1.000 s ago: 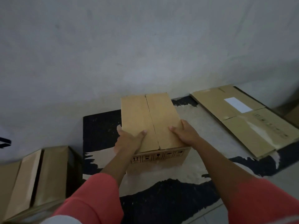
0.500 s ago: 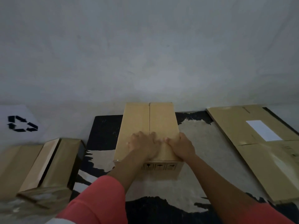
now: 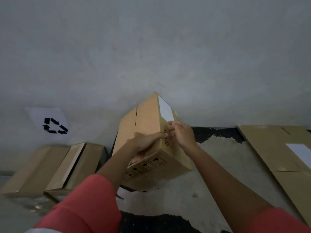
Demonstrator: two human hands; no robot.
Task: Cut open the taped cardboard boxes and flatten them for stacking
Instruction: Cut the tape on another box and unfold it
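- Left hand (image 3: 146, 142): I see it lying flat across the top of the box (image 3: 146, 118), fingers straight and reaching the right edge.
- Right hand (image 3: 182, 134): fingers are curled, with the tips bunched on the box's side just below the label (image 3: 165, 109). I cannot tell whether they pinch anything.
- Box: flaps closed, tilted, on the floor (image 3: 210, 174) by the wall (image 3: 151, 47).
- Left: spare boxes (image 3: 50, 167), with a recycling sign (image 3: 50, 125) above them.
- Right: flattened cardboard (image 3: 277, 148).
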